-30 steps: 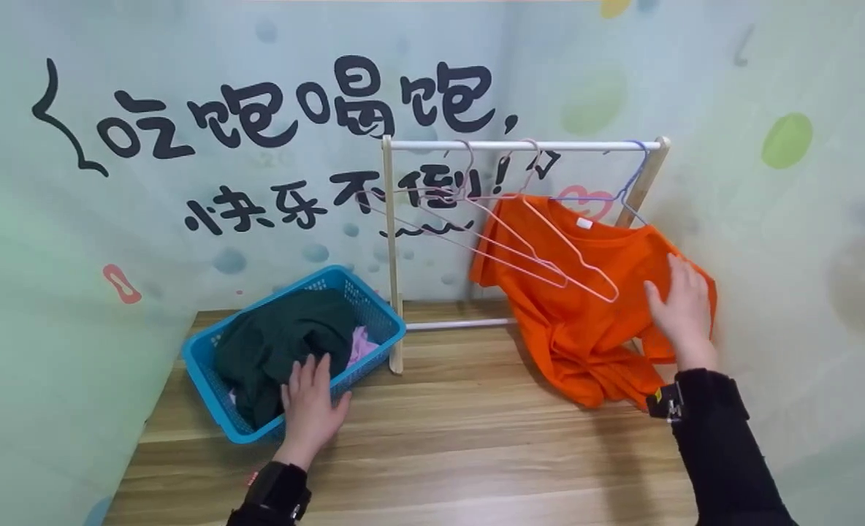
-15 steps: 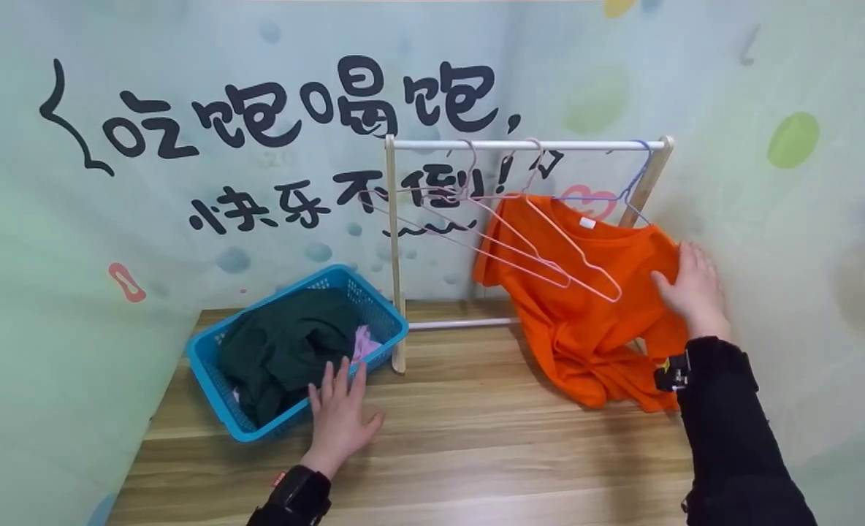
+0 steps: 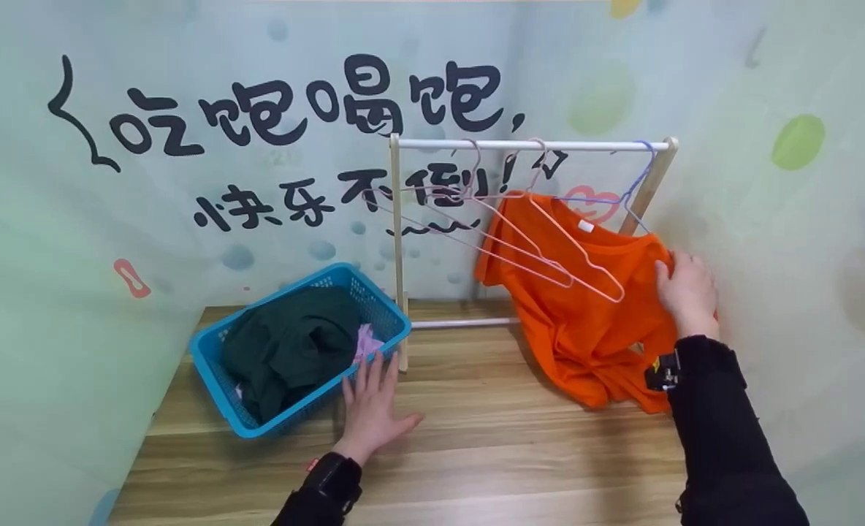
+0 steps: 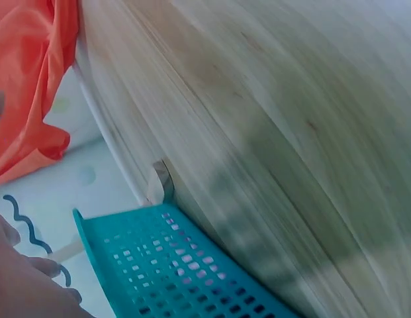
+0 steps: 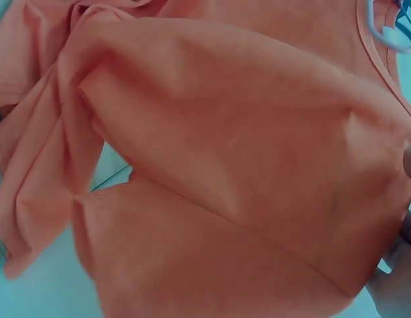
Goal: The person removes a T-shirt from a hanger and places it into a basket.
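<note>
"What do you count up top?"
"Three: two pink hangers [image 3: 584,264] and one blue-violet hanger [image 3: 625,196]."
"On how many frames?"
"One rack [image 3: 578,146], with two wooden uprights [image 3: 397,234] and two white rods [image 3: 462,323]."
"Clothes?"
"One orange shirt [image 3: 586,314], bearing one white label [image 3: 585,226], and one heap of dark green cloth [image 3: 279,351]. Lilac cloth [image 3: 367,342] shows in two spots; whether that's one piece or two, I can't tell."
"Containers?"
"One blue basket [image 3: 217,391]."
"Grips?"
"Two: one left hand [image 3: 371,409], one right hand [image 3: 688,288]."
"Below those?"
"Two black sleeves [image 3: 732,438]."
"Underneath?"
"One bench [image 3: 491,460]."
"Behind?"
"Eight large black characters [image 3: 290,137], in two lines of four."
</note>
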Demonstrator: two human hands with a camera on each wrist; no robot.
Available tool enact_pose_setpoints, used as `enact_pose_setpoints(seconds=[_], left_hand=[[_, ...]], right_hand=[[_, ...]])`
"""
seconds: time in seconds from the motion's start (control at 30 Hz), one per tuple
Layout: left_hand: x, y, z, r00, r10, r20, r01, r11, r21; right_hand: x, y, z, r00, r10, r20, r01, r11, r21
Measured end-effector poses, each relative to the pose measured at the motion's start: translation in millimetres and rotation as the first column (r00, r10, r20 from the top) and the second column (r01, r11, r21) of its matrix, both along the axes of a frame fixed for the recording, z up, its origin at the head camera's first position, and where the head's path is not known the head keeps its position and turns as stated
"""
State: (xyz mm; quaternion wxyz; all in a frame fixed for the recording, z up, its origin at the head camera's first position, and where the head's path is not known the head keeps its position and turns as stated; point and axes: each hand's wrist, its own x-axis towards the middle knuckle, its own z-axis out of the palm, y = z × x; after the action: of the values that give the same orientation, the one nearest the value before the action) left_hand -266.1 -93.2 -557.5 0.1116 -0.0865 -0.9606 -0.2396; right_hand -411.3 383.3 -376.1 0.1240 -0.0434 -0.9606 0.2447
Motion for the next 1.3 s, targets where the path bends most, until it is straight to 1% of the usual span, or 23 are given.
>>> enact_pose_setpoints(seconds=[0.07, 0.2, 0.27, 0.37, 0.53, 0.67, 0.77, 0.83, 0.9, 1.07, 1.13, 1.3], left_hand=[[-1.5, 7.0, 1.0, 1.0, -0.013, 0.014, 0.014, 1.0, -0.024], [-3.3, 19.2, 3.2, 0.999, -0.033, 0.039, 0.034, 0.999, -0.04], [-3.8, 24.2, 3.9, 0.998, -0.045, 0.053, 0.046, 0.999, -0.028], [-3.3, 30.2, 4.2, 0.995, -0.067, 0.072, 0.067, 0.998, -0.004], [-2.4, 37.2, 1.2, 0.992, -0.097, 0.082, 0.099, 0.995, -0.017], [-3.0, 41.3, 0.1, 0.989, -0.1, 0.109, 0.104, 0.994, -0.036], [-4.6, 44.7, 0.4, 0.987, -0.097, 0.13, 0.104, 0.993, -0.049], [-5.7, 47.3, 0.6, 0.985, -0.095, 0.147, 0.104, 0.993, -0.056], [-6.3, 49.9, 0.9, 0.983, -0.094, 0.159, 0.107, 0.992, -0.07], [-5.8, 55.0, -0.6, 0.984, -0.105, 0.144, 0.118, 0.989, -0.086], [-5.0, 55.7, -2.2, 0.984, -0.104, 0.145, 0.117, 0.99, -0.085], [-2.2, 55.7, -7.6, 0.981, -0.092, 0.17, 0.104, 0.992, -0.065]], right_hand=[[0.3, -1.5, 3.4, 1.0, -0.003, -0.012, 0.002, 1.0, -0.02], [2.0, -4.4, 9.2, 1.0, 0.014, -0.019, -0.015, 0.998, -0.065], [3.6, -5.3, 11.2, 0.999, 0.015, -0.032, -0.017, 0.997, -0.076], [5.9, -6.8, 13.1, 0.995, -0.002, -0.096, -0.003, 0.999, -0.048], [7.9, -10.2, 19.4, 0.975, -0.039, -0.221, 0.043, 0.999, 0.01], [9.2, -11.4, 26.7, 0.959, -0.053, -0.278, 0.06, 0.998, 0.016], [12.4, -8.7, 25.5, 0.953, -0.052, -0.298, 0.055, 0.998, 0.002], [16.0, -5.2, 18.6, 0.952, -0.049, -0.303, 0.049, 0.999, -0.008], [20.6, -1.5, 7.9, 0.951, -0.047, -0.306, 0.042, 0.999, -0.022], [32.6, 5.5, -28.1, 0.946, -0.057, -0.319, 0.038, 0.997, -0.067], [37.5, 7.4, -43.0, 0.949, -0.061, -0.31, 0.037, 0.996, -0.084], [50.8, 11.6, -74.5, 0.967, -0.071, -0.246, 0.04, 0.991, -0.127]])
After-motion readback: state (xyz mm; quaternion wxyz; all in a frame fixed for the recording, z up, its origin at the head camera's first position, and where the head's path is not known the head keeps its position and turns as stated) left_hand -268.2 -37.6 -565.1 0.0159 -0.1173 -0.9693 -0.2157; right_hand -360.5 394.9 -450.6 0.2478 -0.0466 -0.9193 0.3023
